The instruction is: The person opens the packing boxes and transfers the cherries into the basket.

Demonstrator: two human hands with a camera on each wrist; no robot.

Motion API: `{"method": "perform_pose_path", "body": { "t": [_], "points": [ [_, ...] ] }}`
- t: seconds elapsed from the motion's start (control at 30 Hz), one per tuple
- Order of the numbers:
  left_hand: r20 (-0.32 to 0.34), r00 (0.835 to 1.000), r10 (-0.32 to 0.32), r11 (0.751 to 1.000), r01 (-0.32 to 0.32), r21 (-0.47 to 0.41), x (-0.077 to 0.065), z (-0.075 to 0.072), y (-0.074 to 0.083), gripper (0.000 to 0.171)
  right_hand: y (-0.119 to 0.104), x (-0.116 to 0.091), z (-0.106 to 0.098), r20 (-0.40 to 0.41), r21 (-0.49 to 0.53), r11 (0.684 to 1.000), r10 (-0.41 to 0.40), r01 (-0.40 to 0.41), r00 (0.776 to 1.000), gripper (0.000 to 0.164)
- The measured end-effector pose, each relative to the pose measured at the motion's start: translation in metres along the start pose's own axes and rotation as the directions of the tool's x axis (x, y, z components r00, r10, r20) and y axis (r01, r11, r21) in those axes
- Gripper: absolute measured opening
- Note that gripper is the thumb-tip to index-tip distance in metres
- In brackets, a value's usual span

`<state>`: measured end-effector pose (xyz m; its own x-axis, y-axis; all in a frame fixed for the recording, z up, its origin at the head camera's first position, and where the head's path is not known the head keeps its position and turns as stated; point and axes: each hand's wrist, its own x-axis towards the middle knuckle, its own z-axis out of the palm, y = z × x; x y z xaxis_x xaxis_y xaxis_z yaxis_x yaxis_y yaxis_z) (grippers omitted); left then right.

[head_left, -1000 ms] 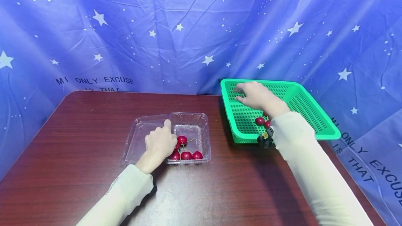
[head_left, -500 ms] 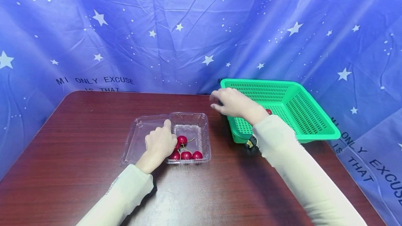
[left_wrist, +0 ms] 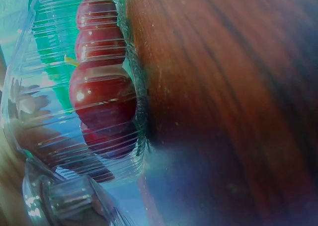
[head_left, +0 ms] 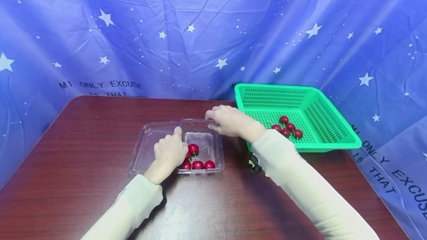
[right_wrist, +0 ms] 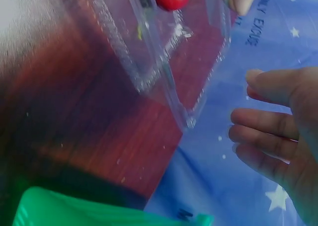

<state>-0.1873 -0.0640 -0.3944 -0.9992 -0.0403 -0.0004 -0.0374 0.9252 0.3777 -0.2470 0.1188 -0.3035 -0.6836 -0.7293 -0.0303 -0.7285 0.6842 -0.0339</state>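
The left hand point(head_left: 169, 152) holds the clear container point(head_left: 219, 151) at its hinge-side edge, fingers curled over, thumb lying straight along that edge. The right hand point(head_left: 230, 120) is raised at the container's far right corner, between it and the green basket point(head_left: 340, 145). The right wrist view shows a gap between these fingertips and the container; 3 fingers lie slightly apart, and the thumb overlaps a reddish patch that cannot be identified. Whether this hand pinches anything cannot be told.

Within the container, 5 red cherries point(head_left: 198, 165) are visible at the near left portion, 3 of them in a row along the near wall; 1 shows a thin stem pointing right. The left wrist view shows cherries close behind the ribbed wall. The transparent lid point(head_left: 146, 151) lies laid back to the left.

The basket, to the right, contains 5 further cherries point(head_left: 290, 126), clustered on its slotted floor.

Both items rest on a reddish-brown table point(head_left: 100, 140). Pale sleeves point(head_left: 300, 180) cover both arms. A blue curtain point(head_left: 186, 58) printed with stars and black lettering hangs behind.
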Motion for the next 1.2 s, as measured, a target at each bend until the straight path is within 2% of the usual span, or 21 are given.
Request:
{"method": "perform_pose_path", "body": {
  "t": [0.6,0.73,0.93,1.2],
  "points": [
    [0.009,1.000,-0.005,1.000,0.005,0.003,0.001,0.000,0.000,0.029,-0.029,0.012,0.031,0.073,-0.051,0.992,-0.115,0.119,0.991,0.019],
    [0.010,1.000,-0.003,1.000,0.003,0.005,0.002,0.000,0.000,0.028,-0.034,0.015,0.034,0.073,-0.053,0.991,-0.115,0.119,0.991,0.019],
    [0.010,1.000,-0.002,1.000,0.002,0.010,0.001,0.001,0.000,0.029,-0.040,0.016,0.042,0.119,-0.083,0.990,-0.103,0.113,0.988,0.021],
    [0.012,1.000,-0.007,1.000,0.006,0.017,0.001,0.001,0.000,0.031,-0.042,0.017,0.054,0.101,-0.077,0.988,-0.129,0.137,0.987,0.015]
  ]
}}
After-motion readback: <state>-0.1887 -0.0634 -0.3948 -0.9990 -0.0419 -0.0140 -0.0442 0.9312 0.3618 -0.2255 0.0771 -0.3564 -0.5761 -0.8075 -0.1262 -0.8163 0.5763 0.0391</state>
